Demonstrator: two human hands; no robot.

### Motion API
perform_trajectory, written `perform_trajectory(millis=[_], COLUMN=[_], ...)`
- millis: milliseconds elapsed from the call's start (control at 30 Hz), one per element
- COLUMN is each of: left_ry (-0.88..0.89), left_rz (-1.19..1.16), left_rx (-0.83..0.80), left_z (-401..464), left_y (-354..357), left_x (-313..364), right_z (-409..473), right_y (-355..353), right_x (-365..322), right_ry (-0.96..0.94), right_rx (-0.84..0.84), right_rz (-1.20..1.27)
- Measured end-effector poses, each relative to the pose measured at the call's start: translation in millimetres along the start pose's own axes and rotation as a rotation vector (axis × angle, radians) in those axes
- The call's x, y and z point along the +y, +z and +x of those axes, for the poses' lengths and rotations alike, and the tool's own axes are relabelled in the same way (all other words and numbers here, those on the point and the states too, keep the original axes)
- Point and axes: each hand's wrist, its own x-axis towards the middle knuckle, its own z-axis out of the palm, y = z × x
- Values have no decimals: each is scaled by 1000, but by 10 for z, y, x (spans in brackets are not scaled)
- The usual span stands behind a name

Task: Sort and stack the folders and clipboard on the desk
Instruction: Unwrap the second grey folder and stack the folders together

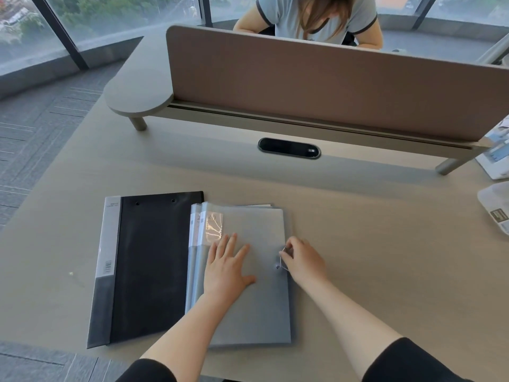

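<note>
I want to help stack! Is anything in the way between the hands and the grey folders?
No. The left hand already rests flat on the top grey folder, and the right hand pinches its string clasp.

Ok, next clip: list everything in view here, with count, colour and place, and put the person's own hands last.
black folder: one, black with a grey spine, flat on the desk, left of the grey stack.
grey folders: at least two, translucent grey, stacked and partly over the black folder's right edge.
desk: one, beige, under everything.
divider screen: one, brown, along the far edge.
cable port: one, black oval, mid-desk.
papers: a few, white, at the right edge.
second person: one, grey shirt, behind the screen.
left hand: flat on the top grey folder.
right hand: pinching the folder's closure string at its right edge.
</note>
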Motion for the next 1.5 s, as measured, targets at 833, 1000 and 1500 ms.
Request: perform_trajectory(millis=[833, 1000, 1500], left_ry=[-756, -764, -613], left_rz=[-800, -935, -1299], left_rx=[41, 26, 180], left_z=[-256, -234, -420], left_y=[-320, -393, -599], left_x=[-605, -638, -935], right_z=[-159, -91, -106], right_y=[97, 129, 256], right_x=[-278, -247, -503], right_ry=[362, 485, 408], right_rx=[-42, -24, 1], right_rz=[404, 501, 660])
